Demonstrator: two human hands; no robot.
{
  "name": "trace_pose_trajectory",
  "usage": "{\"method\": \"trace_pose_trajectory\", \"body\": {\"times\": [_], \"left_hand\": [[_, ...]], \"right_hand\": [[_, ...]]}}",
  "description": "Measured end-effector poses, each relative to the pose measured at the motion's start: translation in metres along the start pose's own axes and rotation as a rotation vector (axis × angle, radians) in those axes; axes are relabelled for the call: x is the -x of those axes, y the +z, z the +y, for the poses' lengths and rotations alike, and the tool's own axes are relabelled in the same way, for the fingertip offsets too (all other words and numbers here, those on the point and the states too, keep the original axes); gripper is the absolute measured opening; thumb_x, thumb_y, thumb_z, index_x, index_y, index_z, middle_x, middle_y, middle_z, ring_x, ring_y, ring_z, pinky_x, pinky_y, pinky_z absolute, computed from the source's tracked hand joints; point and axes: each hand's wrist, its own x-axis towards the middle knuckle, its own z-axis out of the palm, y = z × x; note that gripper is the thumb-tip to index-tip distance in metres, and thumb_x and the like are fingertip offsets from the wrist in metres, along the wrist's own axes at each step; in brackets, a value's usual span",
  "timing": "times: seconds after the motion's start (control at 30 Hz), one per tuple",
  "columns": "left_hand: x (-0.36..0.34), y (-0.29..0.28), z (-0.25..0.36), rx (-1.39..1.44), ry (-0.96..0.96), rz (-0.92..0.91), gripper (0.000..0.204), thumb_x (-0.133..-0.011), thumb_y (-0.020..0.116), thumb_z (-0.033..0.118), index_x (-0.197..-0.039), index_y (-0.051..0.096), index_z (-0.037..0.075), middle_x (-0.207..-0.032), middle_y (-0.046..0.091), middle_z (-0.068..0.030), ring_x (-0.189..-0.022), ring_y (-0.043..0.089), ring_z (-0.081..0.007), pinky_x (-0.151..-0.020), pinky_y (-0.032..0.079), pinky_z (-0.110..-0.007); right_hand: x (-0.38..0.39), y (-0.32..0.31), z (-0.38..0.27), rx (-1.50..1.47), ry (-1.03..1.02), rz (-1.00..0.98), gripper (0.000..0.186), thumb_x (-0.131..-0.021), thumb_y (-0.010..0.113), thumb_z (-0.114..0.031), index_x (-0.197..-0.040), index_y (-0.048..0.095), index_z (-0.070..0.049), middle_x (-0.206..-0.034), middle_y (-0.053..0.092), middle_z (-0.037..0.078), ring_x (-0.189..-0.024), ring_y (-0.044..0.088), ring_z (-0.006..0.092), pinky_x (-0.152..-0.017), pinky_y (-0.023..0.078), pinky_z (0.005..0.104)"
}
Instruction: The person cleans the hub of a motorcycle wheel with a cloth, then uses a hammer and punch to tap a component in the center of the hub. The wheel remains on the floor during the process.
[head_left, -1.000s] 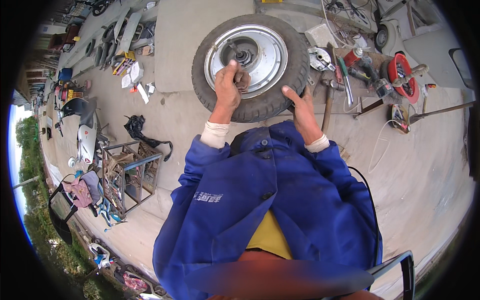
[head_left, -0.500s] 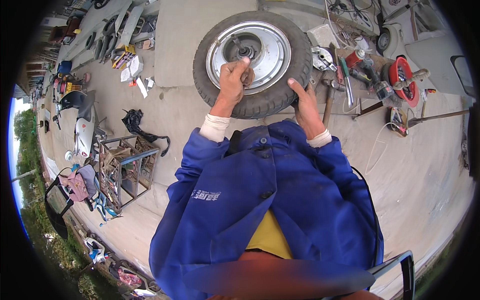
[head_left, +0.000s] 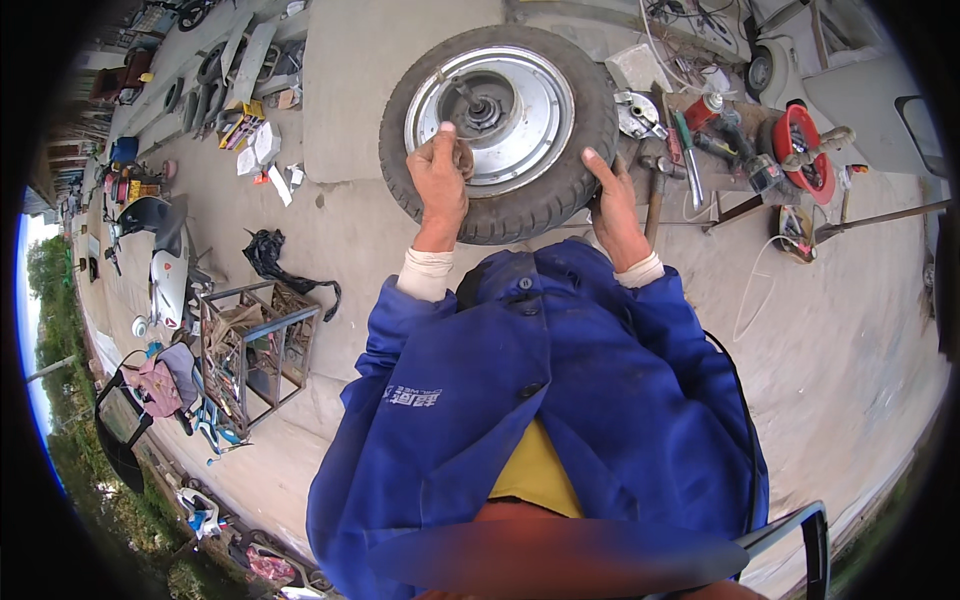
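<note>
A scooter wheel [head_left: 535,105] with a worn black tyre and silver hub faces up in front of me, its axle [head_left: 478,106] sticking up from the centre. My left hand [head_left: 440,185] is closed, thumb raised, at the lower left of the hub below the axle; what its curled fingers hold, if anything, is hidden. My right hand [head_left: 614,210] grips the tyre at its lower right, thumb on the sidewall and fingers round the outer edge. Just right of the wheel lie a metal brake plate [head_left: 637,120], a hammer [head_left: 655,205] and a green-handled tool [head_left: 681,129].
A red basin [head_left: 820,179] of parts, a red can [head_left: 705,112] and a drill [head_left: 763,172] stand at the right, near a white vehicle [head_left: 860,100]. A metal frame rack [head_left: 262,318], a black bag [head_left: 270,255], a white scooter [head_left: 167,280] and scattered tyres [head_left: 210,65] are at the left.
My left hand has shifted left along the hub, away from just below the axle. The wheel has moved slightly left with it. My right hand keeps its hold on the tyre.
</note>
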Motion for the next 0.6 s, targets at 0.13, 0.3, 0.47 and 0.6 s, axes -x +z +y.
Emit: {"method": "trace_pose_trajectory", "body": {"times": [0.13,0.3,0.47,0.6], "left_hand": [[-0.024,-0.028,0.006,0.093,-0.157,-0.344,0.056,-0.107,0.063,0.024,-0.059,0.037,0.011,-0.054,0.035,0.0008,-0.049,0.030,-0.0123,-0.050,0.025,-0.032],[0.001,-0.008,0.004,-0.176,0.132,0.036,0.036,-0.110,0.061,0.026,-0.080,0.052,0.008,-0.069,0.050,-0.0016,-0.059,0.041,-0.0105,-0.053,0.036,-0.029],[0.003,-0.001,-0.005,-0.011,0.094,0.195,0.037,-0.106,0.067,0.024,-0.076,0.056,0.006,-0.067,0.049,0.0011,-0.059,0.046,-0.0075,-0.054,0.034,-0.027],[-0.014,-0.019,0.005,0.033,-0.078,-0.086,0.051,-0.102,0.066,0.016,-0.058,0.040,0.012,-0.054,0.036,0.0017,-0.047,0.030,-0.0116,-0.049,0.026,-0.032]], "right_hand": [[-0.001,0.007,0.002,-0.005,-0.019,-0.022,0.088,-0.095,0.080,-0.024,-0.160,0.030,0.009,-0.155,0.049,0.023,-0.140,0.052,0.0307,-0.118,0.042,0.0392],[0.007,0.007,0.011,0.033,-0.035,0.023,0.090,-0.094,0.082,-0.026,-0.159,0.031,0.010,-0.154,0.049,0.024,-0.140,0.052,0.0313,-0.117,0.043,0.0390],[0.004,0.005,-0.002,-0.038,0.002,0.018,0.093,-0.093,0.083,-0.028,-0.160,0.030,0.009,-0.154,0.049,0.025,-0.139,0.052,0.0320,-0.118,0.042,0.0397],[-0.006,0.005,0.000,0.027,-0.025,0.027,0.088,-0.095,0.080,-0.024,-0.160,0.031,0.009,-0.152,0.051,0.024,-0.138,0.054,0.0311,-0.118,0.043,0.0390]]}}
